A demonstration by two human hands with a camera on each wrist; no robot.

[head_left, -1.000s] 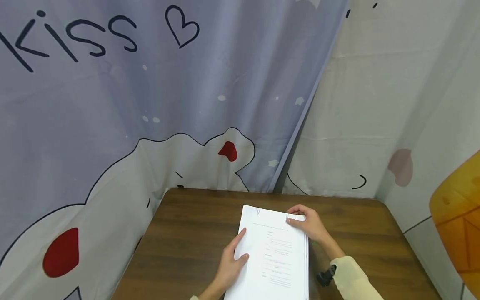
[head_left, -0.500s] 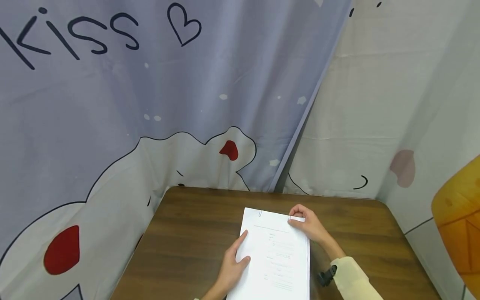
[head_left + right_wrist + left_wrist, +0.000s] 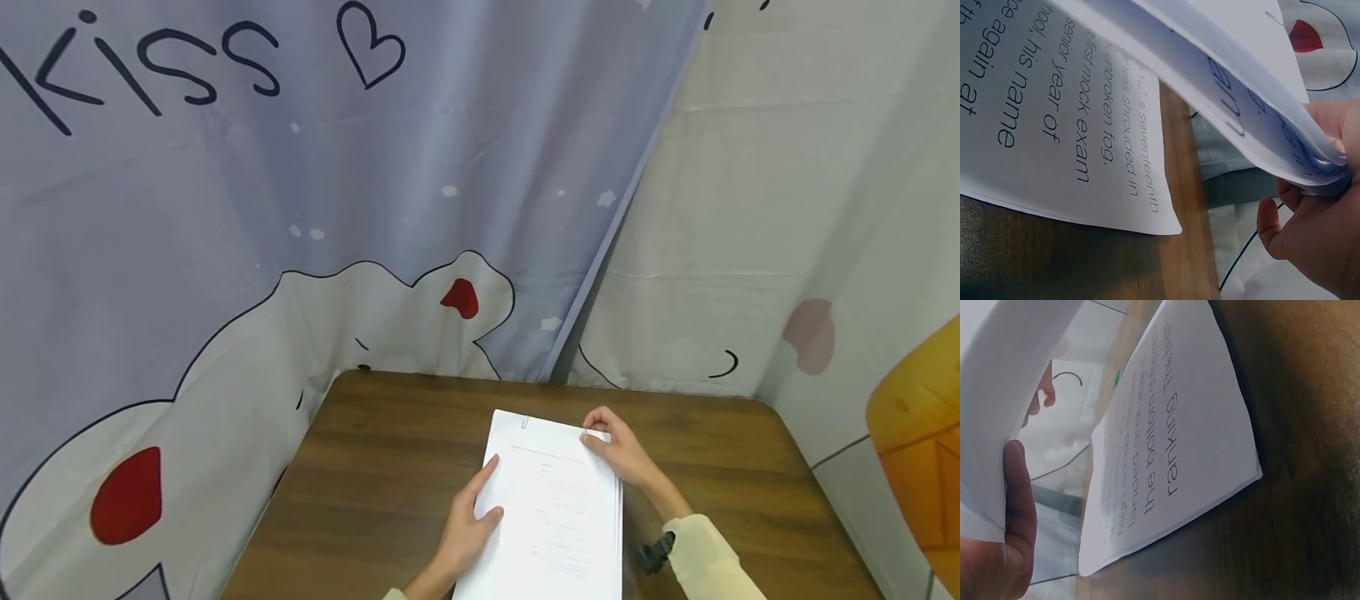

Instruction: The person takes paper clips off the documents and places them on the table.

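In the head view, a white sheaf of printed papers [image 3: 551, 517] is held up in front of the person, with a paper clip [image 3: 525, 422] on its top edge. My left hand [image 3: 467, 529] grips its left side, the thumb lying over the front sheet. At the top right corner my right hand [image 3: 618, 450] pinches the sheaf between thumb and fingers; the right wrist view shows these sheets [image 3: 1229, 94] curving into that grip. Beneath the raised sheaf, in the left wrist view, a second stack of paper [image 3: 1191, 425] with large print lies on the table.
The dark wooden table [image 3: 375, 467] has rounded far corners. Behind it hangs a printed curtain [image 3: 390, 183], with another pale curtain [image 3: 697, 250] on the right. A small green thing [image 3: 1117, 378] shows beyond the lower stack. A black device [image 3: 655, 552] sits at the right wrist.
The head view has shifted slightly. The held sheaf's tilt varies a little, while both hands keep the same grips.
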